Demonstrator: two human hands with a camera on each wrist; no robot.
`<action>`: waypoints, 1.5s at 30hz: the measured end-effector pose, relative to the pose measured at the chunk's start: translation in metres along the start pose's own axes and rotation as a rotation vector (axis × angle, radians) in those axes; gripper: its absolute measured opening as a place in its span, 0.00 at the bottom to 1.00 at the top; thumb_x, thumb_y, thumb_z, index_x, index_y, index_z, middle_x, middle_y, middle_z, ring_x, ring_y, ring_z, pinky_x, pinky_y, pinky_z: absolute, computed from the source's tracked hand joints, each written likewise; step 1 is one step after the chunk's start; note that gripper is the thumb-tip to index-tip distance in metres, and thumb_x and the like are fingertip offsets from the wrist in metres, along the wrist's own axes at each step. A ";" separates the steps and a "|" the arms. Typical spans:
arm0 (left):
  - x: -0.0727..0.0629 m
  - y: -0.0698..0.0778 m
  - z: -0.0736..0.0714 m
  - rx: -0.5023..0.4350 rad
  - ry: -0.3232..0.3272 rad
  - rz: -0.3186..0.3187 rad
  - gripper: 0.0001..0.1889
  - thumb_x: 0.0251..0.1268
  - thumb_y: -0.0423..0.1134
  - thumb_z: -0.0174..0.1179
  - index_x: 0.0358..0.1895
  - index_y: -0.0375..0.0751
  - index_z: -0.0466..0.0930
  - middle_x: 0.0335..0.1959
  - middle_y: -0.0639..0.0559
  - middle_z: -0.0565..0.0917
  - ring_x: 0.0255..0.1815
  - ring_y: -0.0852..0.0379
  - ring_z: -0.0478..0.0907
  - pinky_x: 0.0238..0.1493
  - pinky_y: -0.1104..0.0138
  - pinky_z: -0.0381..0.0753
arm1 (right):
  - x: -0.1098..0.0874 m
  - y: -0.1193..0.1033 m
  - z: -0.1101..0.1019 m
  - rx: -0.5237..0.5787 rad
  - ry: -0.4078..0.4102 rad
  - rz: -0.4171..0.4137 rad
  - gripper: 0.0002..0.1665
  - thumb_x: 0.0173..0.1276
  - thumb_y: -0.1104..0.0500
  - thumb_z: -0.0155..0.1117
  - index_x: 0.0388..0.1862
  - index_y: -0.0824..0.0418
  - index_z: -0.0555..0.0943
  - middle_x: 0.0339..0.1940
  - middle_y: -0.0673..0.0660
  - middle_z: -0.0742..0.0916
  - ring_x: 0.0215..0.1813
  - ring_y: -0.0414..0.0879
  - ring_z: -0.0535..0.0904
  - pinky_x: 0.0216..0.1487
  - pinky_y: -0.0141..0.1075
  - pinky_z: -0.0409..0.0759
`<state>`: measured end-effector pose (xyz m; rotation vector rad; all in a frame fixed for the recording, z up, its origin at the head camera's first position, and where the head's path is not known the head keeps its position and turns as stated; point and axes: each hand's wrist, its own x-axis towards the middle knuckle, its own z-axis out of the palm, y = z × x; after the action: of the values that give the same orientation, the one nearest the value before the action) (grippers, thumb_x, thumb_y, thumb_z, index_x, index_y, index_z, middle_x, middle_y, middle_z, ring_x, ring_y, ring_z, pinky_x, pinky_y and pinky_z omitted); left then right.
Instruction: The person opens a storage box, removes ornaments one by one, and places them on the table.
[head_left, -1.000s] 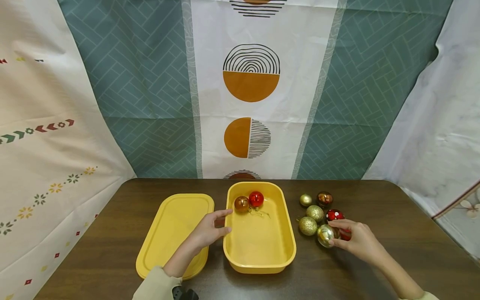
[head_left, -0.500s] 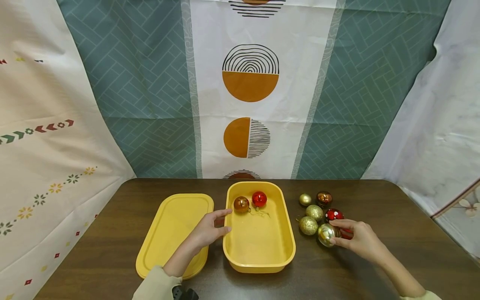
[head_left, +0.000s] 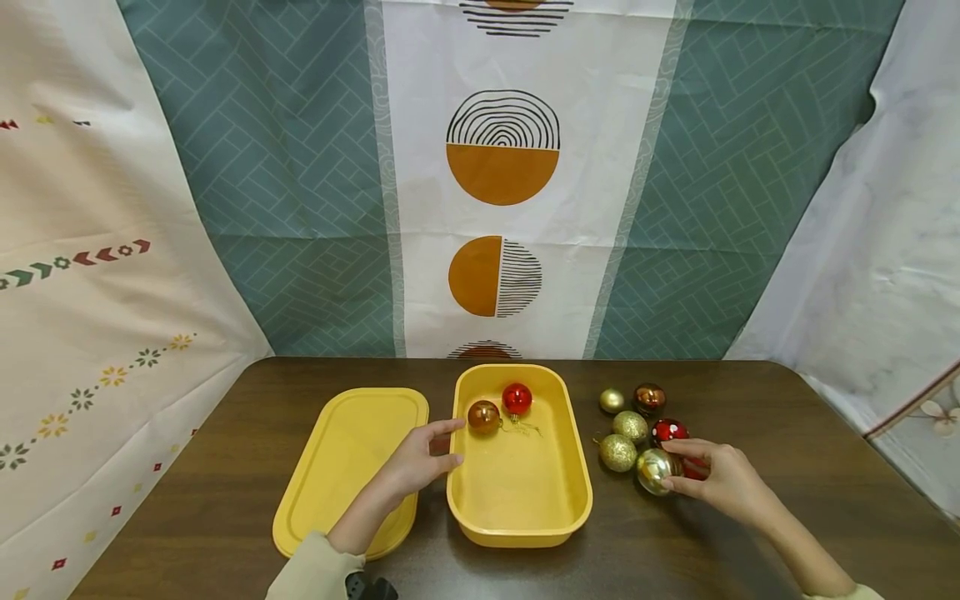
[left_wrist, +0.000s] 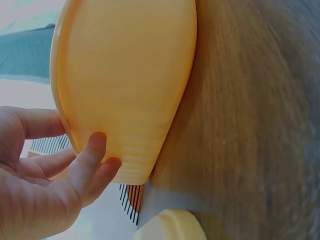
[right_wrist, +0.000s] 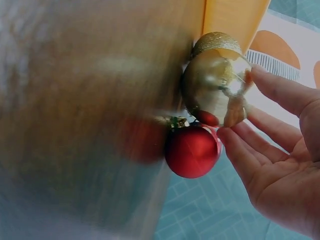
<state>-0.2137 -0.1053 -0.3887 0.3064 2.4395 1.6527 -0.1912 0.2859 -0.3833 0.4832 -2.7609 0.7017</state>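
Observation:
My left hand [head_left: 414, 461] touches the left rim of the yellow plastic box [head_left: 521, 492], its fingers spread. In the left wrist view, the fingertips [left_wrist: 99, 141] lie against the box's outer side wall [left_wrist: 125, 75]. At right, my right hand [head_left: 723, 483] holds a shiny gold Christmas bauble [head_left: 652, 472] between thumb and fingertips, low over the table. Right beside it are a glittery gold bauble [head_left: 617, 452] and a red bauble with white spots [head_left: 670, 430]. A plain red bauble [right_wrist: 192, 151] shows below the gold one in the right wrist view, mostly hidden by my hand in the head view.
Inside the box lie an amber bauble [head_left: 483, 417] and a red bauble [head_left: 517, 399] with gold strings. A yellow lid [head_left: 360, 450] lies left of the box. Farther back at right sit a small gold bauble [head_left: 611, 401], a copper one [head_left: 649, 398] and another glittery one [head_left: 630, 427].
In the box, the red bauble has shifted slightly right and the amber one slightly nearer me. Both hands and the gold bauble have stayed almost in place.

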 end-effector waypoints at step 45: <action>-0.002 0.003 -0.001 0.000 -0.008 -0.029 0.25 0.58 0.28 0.57 0.61 0.32 0.67 0.60 0.34 0.69 0.58 0.39 0.69 0.49 0.56 0.77 | 0.102 -0.093 0.065 0.507 -0.137 -0.031 0.27 0.54 0.65 0.68 0.51 0.77 0.74 0.52 0.71 0.79 0.52 0.61 0.76 0.49 0.42 0.77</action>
<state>-0.2115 -0.1056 -0.3858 0.2761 2.4265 1.6366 -0.2591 0.1503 -0.3675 0.6909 -2.6714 1.4188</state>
